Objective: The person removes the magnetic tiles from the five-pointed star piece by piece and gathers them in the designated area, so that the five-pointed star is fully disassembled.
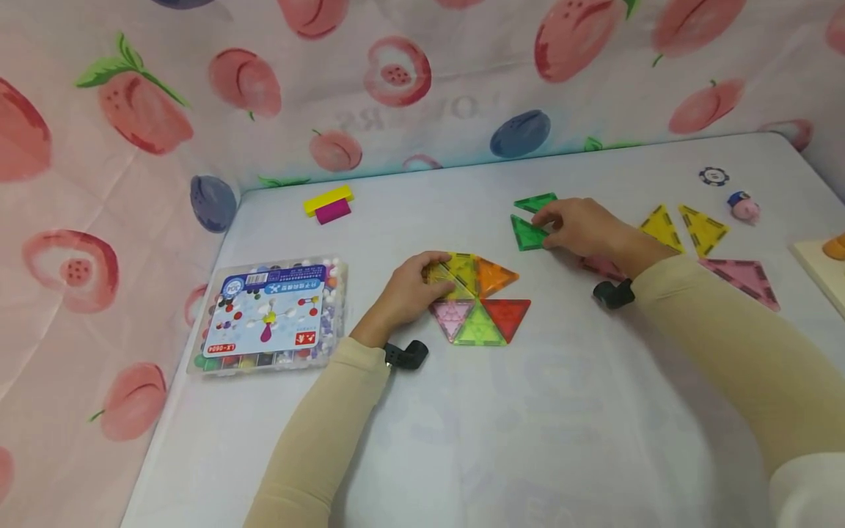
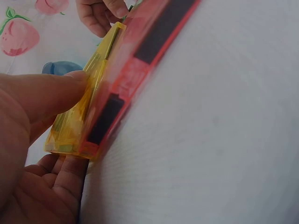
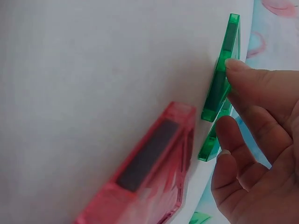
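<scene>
A flat group of see-through magnetic tiles lies mid-table. My left hand (image 1: 412, 287) holds its left side, thumb and fingers at the edges of a yellow tile (image 1: 464, 273). Next to that are an orange triangle tile (image 1: 495, 277), a red one (image 1: 508, 317), a light green one (image 1: 478, 328) and a pink one (image 1: 452, 317). The left wrist view shows the thumb on the yellow tile (image 2: 77, 114). Further back, my right hand (image 1: 584, 226) pinches the nearer green triangle tile (image 3: 219, 79) between thumb and finger. Another green triangle tile (image 1: 536, 202) lies just behind it.
A clear box of coloured beads (image 1: 271, 315) lies at left. Behind it sit a yellow block (image 1: 328, 199) and a magenta block (image 1: 333, 212). Rightward are yellow triangle tiles (image 1: 703, 229), a pink triangle tile (image 1: 746, 279), a chip (image 1: 714, 176), a small figure (image 1: 744, 208) and a wooden board (image 1: 818, 271).
</scene>
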Motion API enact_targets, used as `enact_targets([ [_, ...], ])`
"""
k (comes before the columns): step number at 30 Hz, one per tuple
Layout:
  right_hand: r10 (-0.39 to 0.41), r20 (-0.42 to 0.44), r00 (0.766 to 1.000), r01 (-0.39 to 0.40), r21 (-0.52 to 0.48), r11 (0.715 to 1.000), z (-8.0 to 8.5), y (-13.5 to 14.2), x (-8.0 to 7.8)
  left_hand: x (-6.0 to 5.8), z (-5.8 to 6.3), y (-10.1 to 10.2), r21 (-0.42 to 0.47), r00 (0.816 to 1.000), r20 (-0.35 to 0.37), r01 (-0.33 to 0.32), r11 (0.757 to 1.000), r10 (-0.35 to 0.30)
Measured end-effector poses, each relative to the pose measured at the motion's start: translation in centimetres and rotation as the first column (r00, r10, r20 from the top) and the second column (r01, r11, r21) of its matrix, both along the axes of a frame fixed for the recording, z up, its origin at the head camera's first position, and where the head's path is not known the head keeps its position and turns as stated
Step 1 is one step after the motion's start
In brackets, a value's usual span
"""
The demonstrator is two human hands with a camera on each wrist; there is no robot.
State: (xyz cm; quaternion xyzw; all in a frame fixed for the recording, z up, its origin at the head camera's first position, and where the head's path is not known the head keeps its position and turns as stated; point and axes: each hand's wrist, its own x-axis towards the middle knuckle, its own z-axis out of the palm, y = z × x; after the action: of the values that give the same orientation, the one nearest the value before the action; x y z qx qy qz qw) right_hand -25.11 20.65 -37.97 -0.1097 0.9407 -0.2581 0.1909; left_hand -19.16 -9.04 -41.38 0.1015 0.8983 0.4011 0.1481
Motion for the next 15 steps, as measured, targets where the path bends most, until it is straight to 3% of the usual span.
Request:
enact_targets([
  [15, 0.059, -0.116, 0.992, -0.054, 0.047, 0.997, -0.3, -2.0, -0.4, 0.0, 0.3, 0.0, 0.007, 1.0, 0.011, -0.002, 1.0, 0.002],
])
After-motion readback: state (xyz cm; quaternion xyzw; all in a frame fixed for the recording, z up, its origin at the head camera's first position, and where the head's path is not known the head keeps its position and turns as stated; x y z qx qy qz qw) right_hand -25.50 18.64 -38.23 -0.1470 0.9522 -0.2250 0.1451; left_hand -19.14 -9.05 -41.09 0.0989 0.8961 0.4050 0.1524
